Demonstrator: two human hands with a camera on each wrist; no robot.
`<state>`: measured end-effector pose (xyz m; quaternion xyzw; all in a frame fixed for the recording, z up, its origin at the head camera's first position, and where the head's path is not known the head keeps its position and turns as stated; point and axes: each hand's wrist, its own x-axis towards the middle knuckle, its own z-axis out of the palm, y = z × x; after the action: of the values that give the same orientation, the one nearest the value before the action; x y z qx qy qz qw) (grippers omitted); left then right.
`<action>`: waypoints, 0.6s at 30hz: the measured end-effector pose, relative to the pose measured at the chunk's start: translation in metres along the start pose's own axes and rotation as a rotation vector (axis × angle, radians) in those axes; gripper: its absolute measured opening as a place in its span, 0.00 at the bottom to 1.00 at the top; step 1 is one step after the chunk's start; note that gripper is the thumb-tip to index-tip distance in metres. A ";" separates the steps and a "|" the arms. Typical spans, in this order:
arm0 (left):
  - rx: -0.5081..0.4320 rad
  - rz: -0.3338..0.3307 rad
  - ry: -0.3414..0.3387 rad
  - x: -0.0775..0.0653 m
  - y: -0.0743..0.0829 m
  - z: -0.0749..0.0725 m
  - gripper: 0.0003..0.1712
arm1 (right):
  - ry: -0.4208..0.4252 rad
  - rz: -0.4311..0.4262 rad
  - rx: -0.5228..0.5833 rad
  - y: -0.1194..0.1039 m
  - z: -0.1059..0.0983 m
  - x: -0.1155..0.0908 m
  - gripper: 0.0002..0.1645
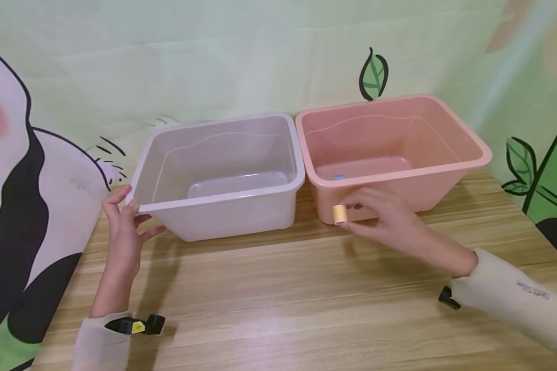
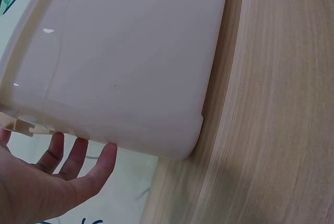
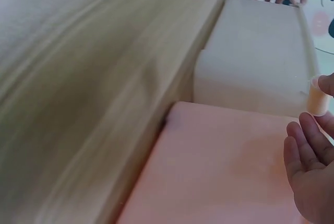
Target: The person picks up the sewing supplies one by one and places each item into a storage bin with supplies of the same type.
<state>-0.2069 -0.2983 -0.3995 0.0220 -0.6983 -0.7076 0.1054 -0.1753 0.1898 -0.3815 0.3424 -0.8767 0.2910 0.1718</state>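
Note:
In the head view a white plastic bin [image 1: 241, 211] stands at centre left, beside a pink plastic bin [image 1: 380, 183] on the right. My left hand [image 1: 124, 237] holds the white bin by its near left corner; in the left wrist view several fingertips [image 2: 107, 156] touch the outer wall under the rim. Between thumb and fingers, my right hand [image 1: 394, 221] pinches a small light-orange cylindrical block [image 1: 340, 214], held upright in front of the pink bin's near wall. A small blue piece [image 1: 339, 177] lies inside the pink bin, partly hidden by its front rim.
Both bins stand near the back of a wood-grain table [image 1: 260, 304], their rims almost meeting. Behind them hangs a pale green cloth backdrop [image 1: 213, 56] printed with leaves and a panda. Each sleeve has a black device at the wrist.

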 end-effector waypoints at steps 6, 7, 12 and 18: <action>-0.002 -0.001 -0.001 0.000 0.000 0.000 0.26 | 0.010 0.001 0.001 -0.006 -0.012 0.003 0.20; -0.001 -0.001 0.000 0.000 0.000 -0.001 0.26 | 0.013 -0.002 0.002 -0.006 -0.013 0.003 0.21; -0.001 -0.003 0.003 0.000 0.000 -0.001 0.26 | 0.021 -0.007 0.017 -0.006 -0.017 0.004 0.22; -0.001 -0.004 0.003 0.000 0.000 0.000 0.25 | 0.021 0.002 0.008 -0.006 -0.020 0.004 0.22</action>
<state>-0.2066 -0.2986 -0.3995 0.0243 -0.6978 -0.7081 0.1049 -0.1722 0.1967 -0.3613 0.3391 -0.8741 0.2982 0.1792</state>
